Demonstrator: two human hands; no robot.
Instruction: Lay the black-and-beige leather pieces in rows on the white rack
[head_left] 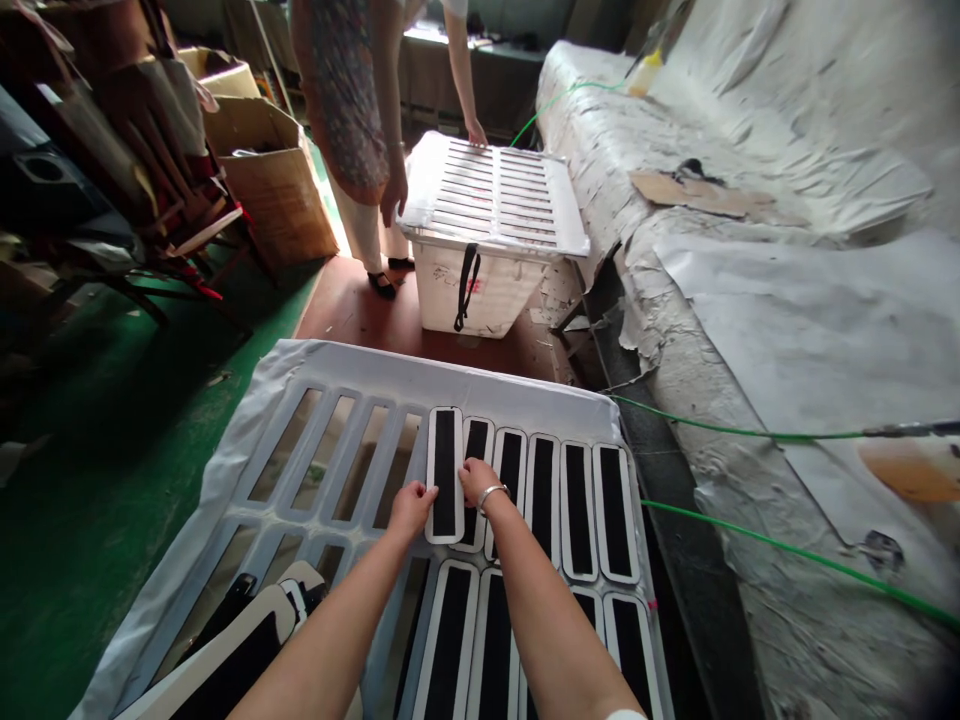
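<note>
A flat strip with rounded corners, black in the middle with a white border (445,460), is held upright-lengthwise between my two hands over a slotted frame (304,528). My left hand (412,508) pinches its left edge near the lower half. At its right edge, my right hand (477,482) has its fingers closed, with a bracelet at the wrist. Similar black-and-white strips (616,510) lie side by side in the right part of the frame, in two rows. My forearms hide some of them. More strips (240,660) lie stacked at the lower left, partly behind my left arm.
White cloth (442,368) edges the slotted frame. Beyond it, another person's hands rest on a slatted white cover (499,195) over a white bin (469,285). A cloth-covered bench (750,260) with green hoses (795,560) runs along the right. Chairs and cardboard boxes (270,180) stand left.
</note>
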